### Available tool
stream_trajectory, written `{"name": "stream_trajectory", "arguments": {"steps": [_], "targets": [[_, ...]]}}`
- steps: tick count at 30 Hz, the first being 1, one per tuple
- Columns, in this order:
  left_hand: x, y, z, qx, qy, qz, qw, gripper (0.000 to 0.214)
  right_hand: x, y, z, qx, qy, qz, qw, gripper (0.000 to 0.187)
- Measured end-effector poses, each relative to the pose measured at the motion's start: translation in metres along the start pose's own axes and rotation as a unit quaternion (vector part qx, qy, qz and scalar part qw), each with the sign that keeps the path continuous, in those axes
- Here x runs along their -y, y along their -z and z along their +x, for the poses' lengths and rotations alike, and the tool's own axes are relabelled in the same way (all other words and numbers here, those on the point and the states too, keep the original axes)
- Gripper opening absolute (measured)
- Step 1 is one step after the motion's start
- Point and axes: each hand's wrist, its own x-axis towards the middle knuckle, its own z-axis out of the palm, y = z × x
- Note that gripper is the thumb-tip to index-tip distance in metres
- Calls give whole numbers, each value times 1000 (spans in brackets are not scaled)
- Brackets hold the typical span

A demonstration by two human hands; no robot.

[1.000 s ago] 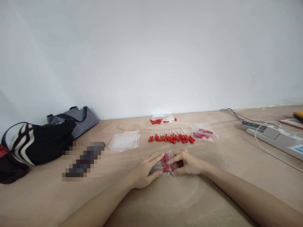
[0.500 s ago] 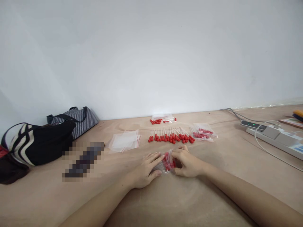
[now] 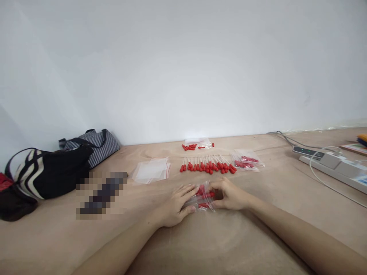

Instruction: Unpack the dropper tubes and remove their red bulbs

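Note:
A small clear zip bag [image 3: 197, 200] with red pieces inside lies on the table in front of me. My left hand [image 3: 179, 204] holds its left part against the table, fingers stretched over it and thumb at the near side. At the bag's mouth, my right hand [image 3: 228, 194] is curled, thumb and index finger at the plastic edge. A red piece [image 3: 203, 205] shows in the lower part of the bag. Beyond my hands, several red-tipped thin white sticks [image 3: 210, 167] lie in a row.
Flat bags [image 3: 150, 170] lie left of the row, filled bags [image 3: 248, 162] to its right. Loose red pieces [image 3: 189, 147] are near the wall. A black bag [image 3: 63, 172] and striped bag [image 3: 104, 145] are left; a power strip [image 3: 335, 170] with cables is right.
The red pieces in the bag have spread apart, one now lying nearer to me. My right hand has shifted slightly, its fingers less bunched. My left hand has stayed in place.

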Motion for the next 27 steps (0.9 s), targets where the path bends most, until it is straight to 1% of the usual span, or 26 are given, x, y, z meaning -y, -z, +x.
{"name": "stream_trajectory", "arguments": {"steps": [2, 4, 6, 7, 9, 12, 17, 20, 24, 27], "targets": [[-1, 0, 0, -3, 2, 2, 1000, 53, 2, -3, 1, 10, -16, -10, 1000, 23], [-2, 1, 0, 0, 4, 6, 1000, 53, 5, -7, 1, 4, -32, -29, 999, 29], [-2, 2, 0, 3, 5, 9, 1000, 53, 8, -10, 1, -6, -32, -42, 999, 35], [-2, 2, 1, 4, 5, 10, 1000, 53, 9, -10, 1, -9, -26, -45, 999, 34], [-2, 2, 1, 4, 7, 11, 1000, 53, 12, -11, 1, -7, -18, -53, 998, 26], [-2, 1, 1, 4, 9, 9, 1000, 53, 13, -11, 2, -19, -34, -80, 996, 16], [-1, 0, 1, 4, 6, 9, 1000, 52, 10, -14, 4, -25, -33, -87, 995, 17], [1, -1, 1, 1, 5, 5, 1000, 52, 11, -15, 5, -16, -39, -70, 997, 20], [2, -1, 1, 4, 2, 7, 1000, 51, 12, -12, 3, -26, -54, -17, 998, 21], [1, 1, 1, 9, 4, 11, 1000, 50, 9, -11, 1, 1, -41, 50, 998, 17]]}}
